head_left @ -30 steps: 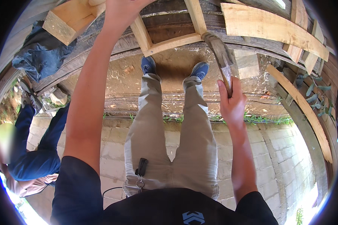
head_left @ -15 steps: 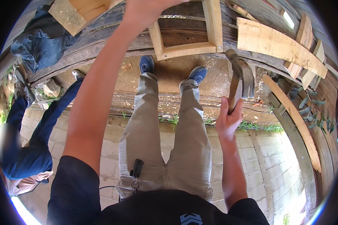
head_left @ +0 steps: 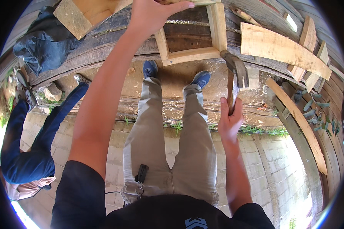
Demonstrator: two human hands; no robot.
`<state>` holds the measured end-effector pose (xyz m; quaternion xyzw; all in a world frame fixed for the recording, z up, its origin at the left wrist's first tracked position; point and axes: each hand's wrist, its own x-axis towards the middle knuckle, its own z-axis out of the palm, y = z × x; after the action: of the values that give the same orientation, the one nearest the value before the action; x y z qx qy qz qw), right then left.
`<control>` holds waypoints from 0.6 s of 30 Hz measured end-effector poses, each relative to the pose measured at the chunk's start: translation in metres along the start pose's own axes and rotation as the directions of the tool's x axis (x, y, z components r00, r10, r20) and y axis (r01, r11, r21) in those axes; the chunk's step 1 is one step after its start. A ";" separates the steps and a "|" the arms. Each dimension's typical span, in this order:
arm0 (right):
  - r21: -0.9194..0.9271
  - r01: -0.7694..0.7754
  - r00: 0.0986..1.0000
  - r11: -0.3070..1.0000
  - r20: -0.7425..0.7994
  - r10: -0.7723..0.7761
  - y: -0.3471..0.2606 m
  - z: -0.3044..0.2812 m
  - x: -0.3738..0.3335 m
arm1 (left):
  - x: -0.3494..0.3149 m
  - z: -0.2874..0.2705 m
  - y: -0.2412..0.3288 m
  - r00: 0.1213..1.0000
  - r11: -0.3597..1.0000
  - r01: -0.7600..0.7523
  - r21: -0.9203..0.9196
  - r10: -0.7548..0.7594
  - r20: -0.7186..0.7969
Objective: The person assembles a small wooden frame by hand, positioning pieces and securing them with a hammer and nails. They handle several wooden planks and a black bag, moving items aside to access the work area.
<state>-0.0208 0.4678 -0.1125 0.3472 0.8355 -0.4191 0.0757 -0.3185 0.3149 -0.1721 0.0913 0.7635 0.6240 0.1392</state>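
Note:
A square wooden frame [head_left: 193, 55] of pale boards lies on the dark weathered planks before me. My left hand [head_left: 151, 16] grips its far side, the thumb stretched along the far bar; the other fingers are mostly hidden at the picture's upper edge. My right hand [head_left: 231, 117] is wrapped round the wooden handle of a claw hammer [head_left: 237, 65]. The hammer's striking face is at the frame's near right corner, and whether it touches cannot be told. A small dark nail-head-like spot shows on the near bar's left end.
A pale board [head_left: 283, 47] lies at the right, near short offcuts [head_left: 307, 36]. A long curved strip [head_left: 300, 122] leans further right. A wood block [head_left: 74, 19] and dark cloth [head_left: 46, 49] are at far left. Another person [head_left: 28, 160] is on my left.
The hammer has swung left, its head coming to the frame's near right corner. The frame and my left hand sit slightly lower and further right in the picture.

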 end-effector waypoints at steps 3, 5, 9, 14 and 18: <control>0.060 -0.003 1.000 0.998 -0.028 0.004 0.003 0.001 -0.005 | 0.000 -0.001 0.004 1.000 0.999 0.008 0.039 -0.009 0.005; 0.074 -0.009 1.000 0.997 -0.017 0.010 0.005 0.003 -0.005 | -0.002 -0.001 0.005 1.000 0.999 0.014 0.043 -0.014 0.007; 0.037 -0.046 0.999 0.998 0.011 0.045 0.006 0.003 -0.006 | 0.000 0.000 -0.001 1.000 0.999 0.008 -0.031 -0.008 0.016; 0.114 -0.109 0.993 0.987 0.058 0.102 0.004 0.002 -0.006 | -0.003 0.003 0.008 0.999 0.999 -0.030 0.042 0.032 -0.044; 0.144 -0.123 0.992 0.982 0.055 0.116 0.004 0.003 -0.006 | -0.009 0.001 0.019 0.929 0.830 -0.258 0.495 0.353 -0.107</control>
<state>-0.0140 0.4642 -0.1148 0.3916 0.7780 -0.4822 0.0946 -0.3105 0.3173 -0.1529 0.1826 0.8774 0.4389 -0.0647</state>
